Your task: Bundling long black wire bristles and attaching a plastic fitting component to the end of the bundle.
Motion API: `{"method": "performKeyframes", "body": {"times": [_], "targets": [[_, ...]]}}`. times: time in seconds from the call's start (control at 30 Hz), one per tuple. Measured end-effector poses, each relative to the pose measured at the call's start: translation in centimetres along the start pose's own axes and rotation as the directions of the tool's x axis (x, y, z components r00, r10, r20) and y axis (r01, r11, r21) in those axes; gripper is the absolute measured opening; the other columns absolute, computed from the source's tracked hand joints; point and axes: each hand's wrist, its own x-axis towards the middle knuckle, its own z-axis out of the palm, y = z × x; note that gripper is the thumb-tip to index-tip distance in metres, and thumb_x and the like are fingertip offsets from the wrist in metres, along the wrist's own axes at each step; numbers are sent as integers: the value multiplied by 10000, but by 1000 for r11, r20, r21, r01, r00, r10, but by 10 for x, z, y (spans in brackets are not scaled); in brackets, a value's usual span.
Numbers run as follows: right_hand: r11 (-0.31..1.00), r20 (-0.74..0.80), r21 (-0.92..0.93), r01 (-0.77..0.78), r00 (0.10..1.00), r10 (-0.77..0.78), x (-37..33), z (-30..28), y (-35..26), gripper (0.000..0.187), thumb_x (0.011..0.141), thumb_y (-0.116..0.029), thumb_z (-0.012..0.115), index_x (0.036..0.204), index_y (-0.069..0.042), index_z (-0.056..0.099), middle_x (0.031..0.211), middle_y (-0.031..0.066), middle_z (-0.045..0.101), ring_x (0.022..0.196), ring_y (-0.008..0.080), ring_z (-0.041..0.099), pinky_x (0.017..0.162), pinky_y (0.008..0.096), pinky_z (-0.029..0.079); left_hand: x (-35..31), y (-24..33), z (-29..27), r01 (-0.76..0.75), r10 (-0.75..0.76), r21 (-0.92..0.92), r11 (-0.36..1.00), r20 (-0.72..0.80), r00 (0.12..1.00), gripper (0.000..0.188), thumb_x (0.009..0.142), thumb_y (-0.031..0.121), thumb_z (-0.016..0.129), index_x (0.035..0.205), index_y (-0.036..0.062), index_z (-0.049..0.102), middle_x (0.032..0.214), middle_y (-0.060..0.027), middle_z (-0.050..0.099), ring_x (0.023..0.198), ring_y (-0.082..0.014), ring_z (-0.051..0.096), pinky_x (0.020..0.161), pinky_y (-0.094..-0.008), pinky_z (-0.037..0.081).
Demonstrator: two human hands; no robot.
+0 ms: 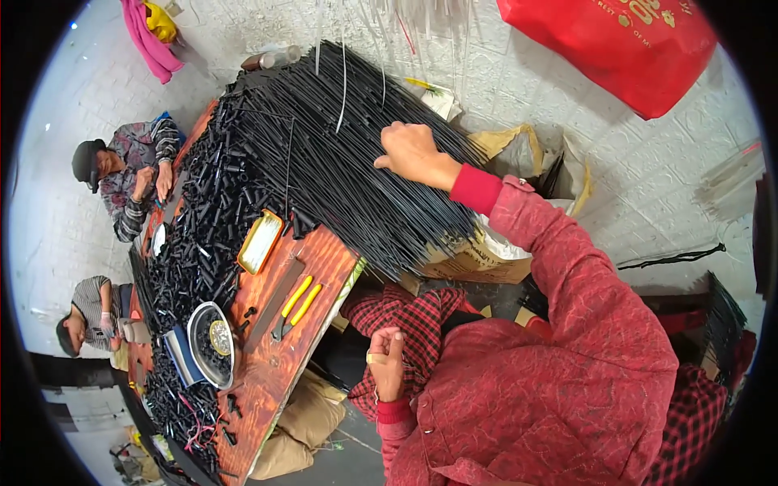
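Observation:
My right hand (pixel 415 154) is over a large heap of thin black rods (pixel 324 146), its fingers curled closed. Whatever they may grip is lost against the dark rods. Lower down, in front of my body, is my left hand (pixel 387 364) with the fingers curled in and the thumb alongside. A pale band of tape wraps one digit. I cannot make out anything held there. Near my left hand, yellow-handled pliers (pixel 298 306) lie on the reddish wooden table (pixel 271 385), beside a flat dark metal bar (pixel 274 304).
Short black tubular pieces (pixel 215 211) cover much of the table. An orange-rimmed tray (pixel 261 241) and a metal bowl (pixel 224 368) stand among them. Two people (pixel 134 166) work along the far side. An open sack (pixel 519 150) and a red bag (pixel 624 49) are beyond the rods.

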Motion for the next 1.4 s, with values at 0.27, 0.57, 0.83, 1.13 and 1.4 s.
{"method": "performKeyframes", "body": {"times": [0.27,0.57,0.83,1.13,1.4], "targets": [[945,314,104,-309,912,264,33,-11,-8,308,745,-292,697,881,-23,760,920,206,743,906,380,724,768,463,566,-18,-23,-14,32,-31,-4,999,90,996,105,1017,70,615,1102,12,641,964,-24,677,902,-93,616,824,-237,491],[887,289,357,-293,938,193,42,2,5,442,855,-462,688,786,-25,695,746,151,700,709,301,689,682,425,518,-33,-35,-35,39,-36,-108,993,30,999,104,1011,86,629,1089,20,649,975,-23,680,892,-97,624,821,-240,498],[997,-89,-17,-81,993,79,29,-13,-8,333,884,-340,643,793,-28,719,769,188,716,771,400,711,710,515,547,-34,-51,-46,31,-32,28,999,49,998,123,1001,94,646,1095,16,653,959,-5,673,859,-71,588,784,-229,475],[844,275,404,-354,927,257,42,-45,-13,369,974,-317,562,829,6,665,744,179,736,663,278,733,612,454,552,-34,-52,-48,10,-18,100,995,73,997,127,1004,69,630,1118,15,645,973,-13,685,888,-74,607,810,-228,485],[-271,575,772,-576,813,-90,64,-80,-10,439,1124,-380,330,1255,8,490,627,-124,354,462,0,312,417,202,241,-38,-52,-46,7,-17,110,994,89,996,129,1002,87,642,1111,19,651,969,1,678,881,-59,587,797,-220,473]]}}
